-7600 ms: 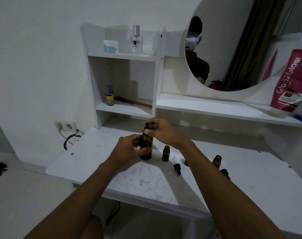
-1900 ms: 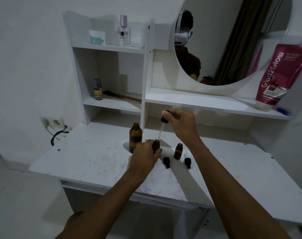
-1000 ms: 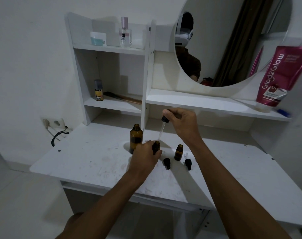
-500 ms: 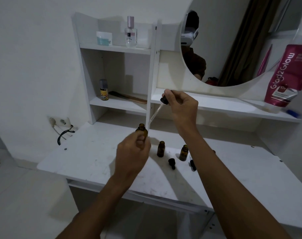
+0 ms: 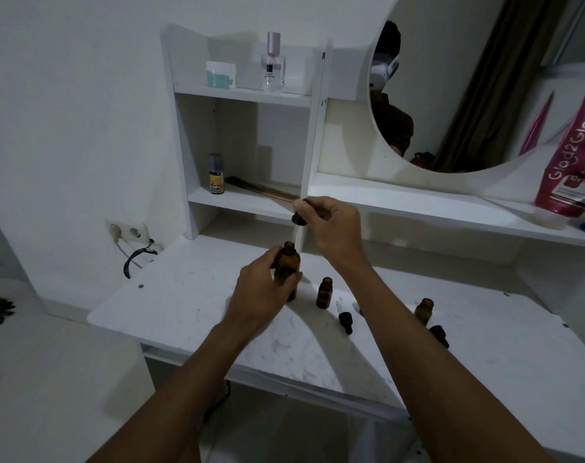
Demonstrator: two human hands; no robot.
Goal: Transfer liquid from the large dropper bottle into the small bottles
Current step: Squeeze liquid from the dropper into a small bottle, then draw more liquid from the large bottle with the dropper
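Holding the large bottle (image 5: 287, 269) upright on the worktop (image 5: 191, 295), the left hand (image 5: 261, 289) was wrapped around its body. The right hand (image 5: 334, 228) pinched the dropper (image 5: 299, 220) by its bulb, with the glass tip at the bottle's open mouth. One small bottle (image 5: 324, 293) stood uncapped nearby and a second one (image 5: 423, 308) farther right, with a cap (image 5: 345, 320) lying between them. Their fill level could not be seen. I judged the filling unfinished, and the capping was also left.
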